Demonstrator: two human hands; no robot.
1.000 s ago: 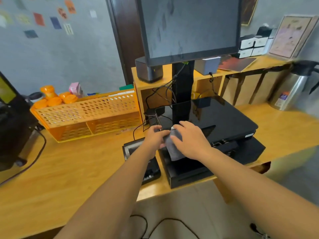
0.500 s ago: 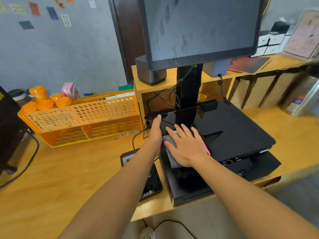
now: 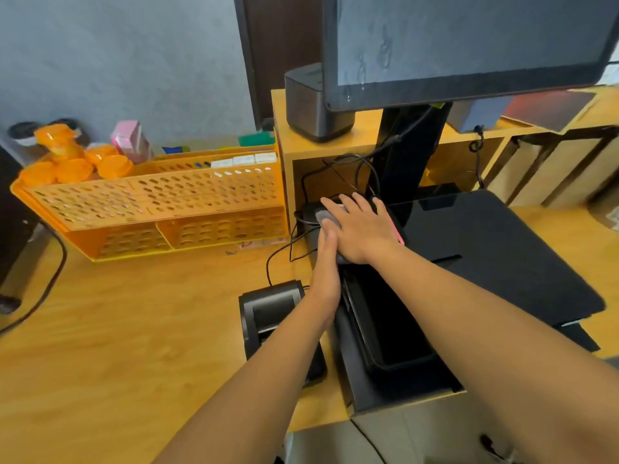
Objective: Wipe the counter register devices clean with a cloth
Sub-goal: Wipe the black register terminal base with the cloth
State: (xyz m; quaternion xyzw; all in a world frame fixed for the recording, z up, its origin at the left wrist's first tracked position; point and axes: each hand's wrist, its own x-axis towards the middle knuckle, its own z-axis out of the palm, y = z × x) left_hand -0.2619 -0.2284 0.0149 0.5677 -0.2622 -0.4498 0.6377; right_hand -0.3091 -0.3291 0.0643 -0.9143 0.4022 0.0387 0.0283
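The black register base [image 3: 502,249] sits on the wooden counter [image 3: 117,329] under a dark monitor [image 3: 469,45] on a black stand [image 3: 408,155]. My right hand [image 3: 363,229] lies flat on a grey cloth [image 3: 324,218], pressing it onto the base's rear left corner. Only a small part of the cloth shows past my fingers. My left hand [image 3: 326,262] rests edge-on against the base's left side, fingers straight, holding nothing. A small black receipt printer [image 3: 271,313] stands left of the base, partly hidden by my left forearm.
An orange perforated basket [image 3: 160,202] with orange lids and small boxes stands at the left. Black cables [image 3: 291,249] run between it and the register. A wooden shelf [image 3: 284,142] behind carries a dark box [image 3: 311,105]. A black cash drawer [image 3: 385,380] sits at the counter's front edge.
My right hand slid the cloth back and left across the base toward its rear corner. My left hand moved along the base's left side. The view came closer.
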